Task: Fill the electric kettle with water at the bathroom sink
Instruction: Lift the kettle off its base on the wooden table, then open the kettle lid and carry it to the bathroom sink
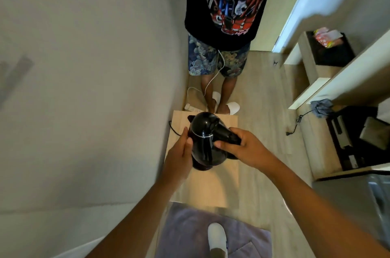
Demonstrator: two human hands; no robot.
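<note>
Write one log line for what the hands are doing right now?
stage: kettle in hand, no sink in view | right hand: gripping kettle handle | left hand: steadying kettle side | below: small wooden table

A single wide-angle, head-worn view is directed steeply downward and forward, close above the small wooden surface [207,190] and floor [261,97].

kettle [205,141] handle hidden, bystander [223,25] cropped

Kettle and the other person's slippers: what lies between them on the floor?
In the head view, only the far edge of the wooden board under the kettle and a narrow strip of floor separate it from the slippers.
</note>
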